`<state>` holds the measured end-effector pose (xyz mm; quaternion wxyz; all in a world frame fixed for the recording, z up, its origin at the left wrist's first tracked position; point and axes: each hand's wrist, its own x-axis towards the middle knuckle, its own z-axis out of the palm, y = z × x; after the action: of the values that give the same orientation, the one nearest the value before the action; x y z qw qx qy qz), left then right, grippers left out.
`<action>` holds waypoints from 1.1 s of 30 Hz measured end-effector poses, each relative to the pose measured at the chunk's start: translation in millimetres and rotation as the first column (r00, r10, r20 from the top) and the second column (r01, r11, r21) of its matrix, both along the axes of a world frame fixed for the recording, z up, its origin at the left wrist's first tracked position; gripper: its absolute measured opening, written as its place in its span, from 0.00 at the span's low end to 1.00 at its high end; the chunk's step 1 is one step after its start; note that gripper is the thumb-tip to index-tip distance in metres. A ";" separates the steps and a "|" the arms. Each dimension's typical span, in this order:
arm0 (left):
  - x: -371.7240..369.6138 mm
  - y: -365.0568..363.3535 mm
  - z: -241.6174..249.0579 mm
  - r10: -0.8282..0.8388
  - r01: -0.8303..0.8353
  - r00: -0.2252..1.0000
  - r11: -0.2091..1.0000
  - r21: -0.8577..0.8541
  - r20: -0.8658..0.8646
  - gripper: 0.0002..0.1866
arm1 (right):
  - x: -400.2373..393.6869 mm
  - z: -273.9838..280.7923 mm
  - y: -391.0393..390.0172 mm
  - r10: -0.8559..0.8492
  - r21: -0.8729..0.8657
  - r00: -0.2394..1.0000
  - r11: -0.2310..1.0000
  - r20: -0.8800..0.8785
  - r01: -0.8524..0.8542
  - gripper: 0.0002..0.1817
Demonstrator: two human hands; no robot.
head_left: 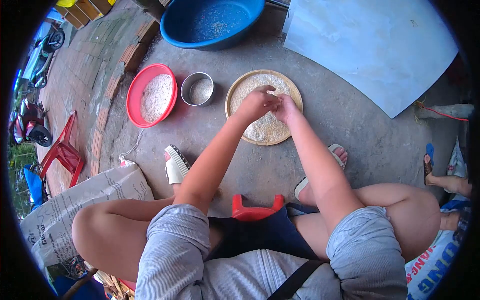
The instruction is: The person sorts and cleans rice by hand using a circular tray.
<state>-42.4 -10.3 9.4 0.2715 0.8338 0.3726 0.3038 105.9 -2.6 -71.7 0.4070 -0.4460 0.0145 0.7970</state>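
Tray: woven, pale grains inside, on the floor beneath both grips.
Left grip: fingers bent; I can't tell whether they hold anything.
Right grip: alongside; any hold hidden from me.
Spill risk: I'd expect grains scattering from a wide sweep.

Pale grains in round tray

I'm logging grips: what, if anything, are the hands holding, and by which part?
It cannot be told: the left hand and right hand are close together above the round tray; anything in them is hidden or too small to tell.
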 end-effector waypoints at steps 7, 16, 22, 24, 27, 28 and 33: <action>-10.5 -19.1 -31.3 -0.272 0.262 0.933 0.962 -0.071 -0.238 0.08 | 34.3 -45.0 3.7 -0.209 -0.156 0.977 0.965 0.038 0.212 0.13; -37.1 -80.6 -48.3 -0.529 0.520 0.800 0.847 -0.114 -0.283 0.18 | 28.3 -22.5 -2.5 -0.225 -0.120 0.957 0.961 0.182 0.249 0.19; -56.9 -81.2 -49.0 -0.488 0.467 0.833 0.873 -0.143 -0.260 0.13 | 15.5 -23.5 2.0 -0.179 -0.107 0.963 0.973 0.202 0.204 0.20; -55.7 -79.0 -49.4 -0.515 0.480 0.836 0.854 -0.200 -0.191 0.12 | 11.6 -21.0 2.5 -0.160 -0.097 0.964 0.978 0.211 0.183 0.20; -54.8 -74.5 -54.7 -0.513 0.470 0.847 0.846 -0.252 -0.139 0.10 | 6.7 -14.5 1.1 -0.130 -0.087 0.968 0.985 0.217 0.151 0.20; -54.7 -73.1 -57.4 -0.510 0.467 0.849 0.847 -0.252 -0.139 0.10 | 5.2 -14.8 0.8 -0.124 -0.086 0.969 0.986 0.213 0.146 0.20; -49.0 -56.6 -66.3 -0.573 0.438 0.805 0.748 -0.499 -0.152 0.12 | 3.0 -15.5 -0.2 -0.099 -0.094 0.971 0.988 0.218 0.122 0.21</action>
<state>-91.4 -66.9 -56.9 0.4664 0.8556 0.2244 -0.0028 108.9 -2.8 -87.2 0.4255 -0.5485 0.0384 0.7188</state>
